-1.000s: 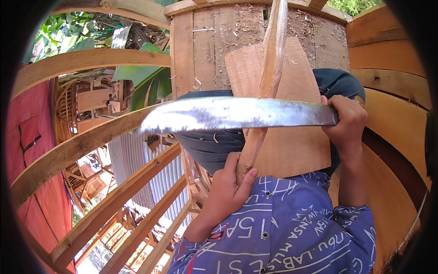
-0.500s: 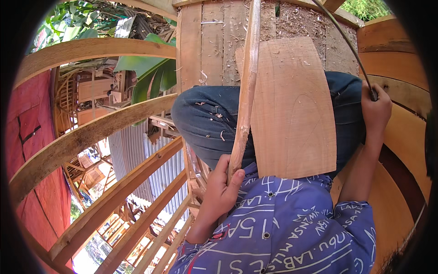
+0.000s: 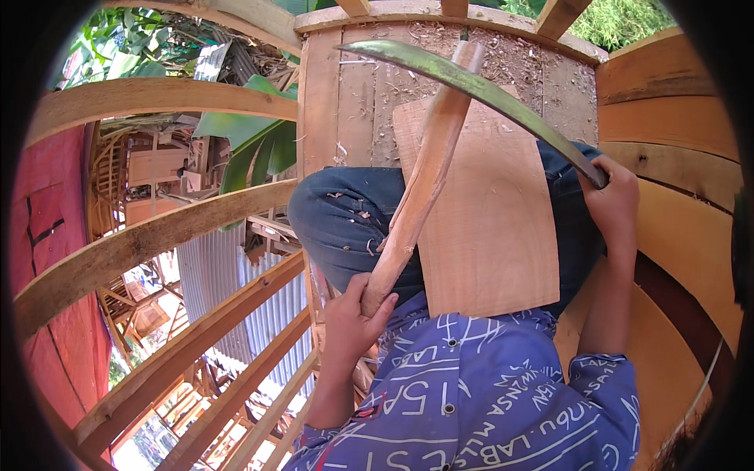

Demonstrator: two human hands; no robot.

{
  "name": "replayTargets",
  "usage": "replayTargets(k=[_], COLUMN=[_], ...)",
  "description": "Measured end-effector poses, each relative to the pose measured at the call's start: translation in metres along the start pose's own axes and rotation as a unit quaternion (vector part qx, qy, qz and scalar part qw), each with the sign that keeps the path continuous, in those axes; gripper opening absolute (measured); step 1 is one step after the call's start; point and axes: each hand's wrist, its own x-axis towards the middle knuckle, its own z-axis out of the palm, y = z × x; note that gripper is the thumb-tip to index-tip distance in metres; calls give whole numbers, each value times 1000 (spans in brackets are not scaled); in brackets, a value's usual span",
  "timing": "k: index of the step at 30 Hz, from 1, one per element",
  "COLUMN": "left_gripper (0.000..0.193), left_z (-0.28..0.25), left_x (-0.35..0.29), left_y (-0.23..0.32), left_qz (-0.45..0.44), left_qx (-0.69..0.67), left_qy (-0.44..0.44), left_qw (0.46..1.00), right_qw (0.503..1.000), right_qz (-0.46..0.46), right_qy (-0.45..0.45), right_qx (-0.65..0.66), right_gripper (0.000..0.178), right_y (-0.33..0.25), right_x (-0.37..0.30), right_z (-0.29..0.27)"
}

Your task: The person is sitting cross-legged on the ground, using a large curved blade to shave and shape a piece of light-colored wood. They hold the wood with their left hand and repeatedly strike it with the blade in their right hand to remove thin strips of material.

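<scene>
My left hand (image 3: 353, 323) grips the lower end of a long, stripped wooden stick (image 3: 425, 188). The stick leans up and away to the right, with a split strip along its left side. In my right hand (image 3: 615, 202) is the handle end of a machete (image 3: 514, 111), its long curved blade reaching up and to the left across the stick's far end. Whether blade and wood touch, I cannot tell. A thin, smooth wooden board (image 3: 496, 235) lies over my lap, partly under the stick. My crossed legs in dark jeans (image 3: 342, 208) carry a few shavings.
Plank flooring (image 3: 356, 110) ahead of me is strewn with wood shavings (image 3: 514, 59). Wooden rails (image 3: 188, 228) run along my left, with corrugated roofing (image 3: 275, 306) below. A plank wall (image 3: 667, 118) closes in on the right.
The machete has swung down and left, its blade now across the stick's top end. The stick tilts more to the right, and my right hand has moved slightly left and lower.
</scene>
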Motion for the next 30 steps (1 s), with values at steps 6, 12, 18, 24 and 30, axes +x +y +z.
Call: replayTargets(k=[6,12,18,24,30], left_gripper=[32,31,39,40,42], left_z=[0,16,26,17,11], left_x=[-25,-48,-33,-20,-8], left_y=[-38,-77,-88,-96,-80], left_qz=[-18,-57,-124,-177,-200], left_qx=[-25,-103,-236,-290,-396], left_qy=[-58,-199,-241,-310,-360], left_qw=[998,973,933,888,821], right_qw=[992,985,961,957,948], right_qz=[12,-27,-17,-82,-40], right_qy=[-100,-168,-270,-272,-315], right_qx=[71,34,48,55,26], right_gripper=[22,18,17,16,18], right_y=[-19,-36,-69,-84,-100], right_x=[-4,-17,-26,-44,-40], right_z=[-10,-2,10,28,23])
